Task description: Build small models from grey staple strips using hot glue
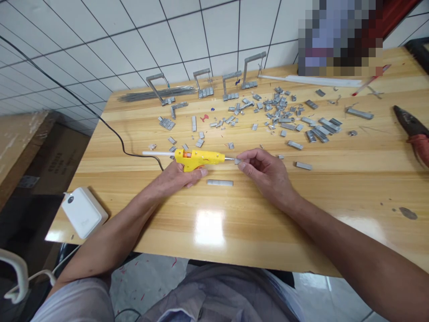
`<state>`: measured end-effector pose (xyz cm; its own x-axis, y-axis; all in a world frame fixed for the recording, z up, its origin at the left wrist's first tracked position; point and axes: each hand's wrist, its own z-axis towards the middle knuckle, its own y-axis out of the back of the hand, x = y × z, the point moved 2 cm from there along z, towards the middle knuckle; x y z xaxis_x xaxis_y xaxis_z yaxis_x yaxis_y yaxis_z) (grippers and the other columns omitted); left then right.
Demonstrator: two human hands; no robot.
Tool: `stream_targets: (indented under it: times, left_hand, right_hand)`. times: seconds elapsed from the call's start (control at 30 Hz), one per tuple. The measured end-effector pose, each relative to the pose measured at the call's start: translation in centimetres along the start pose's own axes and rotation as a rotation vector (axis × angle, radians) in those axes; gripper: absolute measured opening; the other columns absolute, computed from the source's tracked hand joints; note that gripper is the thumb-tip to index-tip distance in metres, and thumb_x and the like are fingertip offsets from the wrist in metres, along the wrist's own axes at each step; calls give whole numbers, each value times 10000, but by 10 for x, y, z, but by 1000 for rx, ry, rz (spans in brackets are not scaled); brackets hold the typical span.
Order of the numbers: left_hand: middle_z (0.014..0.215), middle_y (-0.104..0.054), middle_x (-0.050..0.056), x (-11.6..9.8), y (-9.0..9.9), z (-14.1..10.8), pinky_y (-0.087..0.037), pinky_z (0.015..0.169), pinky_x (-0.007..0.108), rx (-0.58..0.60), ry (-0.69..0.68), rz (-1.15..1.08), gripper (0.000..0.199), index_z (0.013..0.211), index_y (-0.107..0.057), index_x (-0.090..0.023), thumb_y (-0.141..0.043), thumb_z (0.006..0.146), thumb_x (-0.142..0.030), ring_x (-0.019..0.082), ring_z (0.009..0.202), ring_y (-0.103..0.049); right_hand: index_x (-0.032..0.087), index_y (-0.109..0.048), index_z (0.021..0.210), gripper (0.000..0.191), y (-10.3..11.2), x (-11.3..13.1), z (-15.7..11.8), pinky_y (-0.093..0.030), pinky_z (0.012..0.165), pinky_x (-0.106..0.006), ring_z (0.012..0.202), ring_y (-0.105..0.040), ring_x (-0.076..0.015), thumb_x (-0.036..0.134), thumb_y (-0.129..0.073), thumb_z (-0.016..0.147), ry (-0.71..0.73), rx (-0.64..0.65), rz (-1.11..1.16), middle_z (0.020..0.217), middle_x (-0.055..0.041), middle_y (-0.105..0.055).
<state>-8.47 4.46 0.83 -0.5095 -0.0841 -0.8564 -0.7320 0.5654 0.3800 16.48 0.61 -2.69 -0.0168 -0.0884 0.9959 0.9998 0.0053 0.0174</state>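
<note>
A yellow glue gun [201, 159] with a clear glue stick out of its back is gripped in my left hand [184, 175], its nozzle pointing right. My right hand [263, 172] pinches a small grey metal piece [237, 161] between thumb and fingertips, right at the nozzle tip. Below the gun a straight grey strip [220, 183] lies flat on the table. Many loose grey pieces [281, 107] are scattered beyond my hands. Several bent grey frames [232, 85] stand upright near the wall.
The wooden table [254, 228] meets a tiled wall. Pliers [414, 134] lie at the right, a white box-shaped device [83, 212] at the left. A black cable [100, 120] runs to the gun area. White sticks [321, 81] and thin wires [157, 94] lie at the back.
</note>
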Motion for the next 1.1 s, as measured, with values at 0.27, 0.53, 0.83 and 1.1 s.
stream_targets:
  times: [0.27, 0.53, 0.83, 1.1]
  left_hand:
    - [540, -464, -41, 1, 0, -1, -327, 557, 255, -4, -1, 4, 450, 641, -498, -195, -682, 930, -486, 102, 541, -415]
    - [535, -465, -40, 0, 0, -1, -322, 562, 256, -9, 4, 4, 456, 624, -490, -193, -685, 921, -478, 102, 536, -417]
    - [527, -461, -46, -2, -1, -1, -320, 546, 252, -20, 21, -13, 409, 661, -511, -198, -705, 885, -481, 104, 526, -407]
    - [525, -459, -51, -2, 0, 0, -316, 547, 257, -14, 12, -20, 401, 663, -508, -197, -700, 896, -460, 99, 521, -404]
  right_hand:
    - [241, -738, 957, 314, 0, 1, 0, -424, 630, -311, 677, -517, -136, 533, -804, 861, 2, -2, 15, 756, 21, -593]
    - [238, -734, 951, 310, 0, 1, 0, -430, 640, -312, 677, -520, -135, 524, -809, 857, -8, 1, 29, 757, 20, -600]
    - [238, -739, 959, 323, 0, 2, 0, -433, 639, -309, 678, -520, -136, 538, -804, 860, 1, 2, 19, 751, 21, -598]
    - [238, -746, 955, 270, 0, 0, 1, -434, 637, -305, 676, -525, -132, 484, -806, 863, 4, 0, 31, 752, 23, -603]
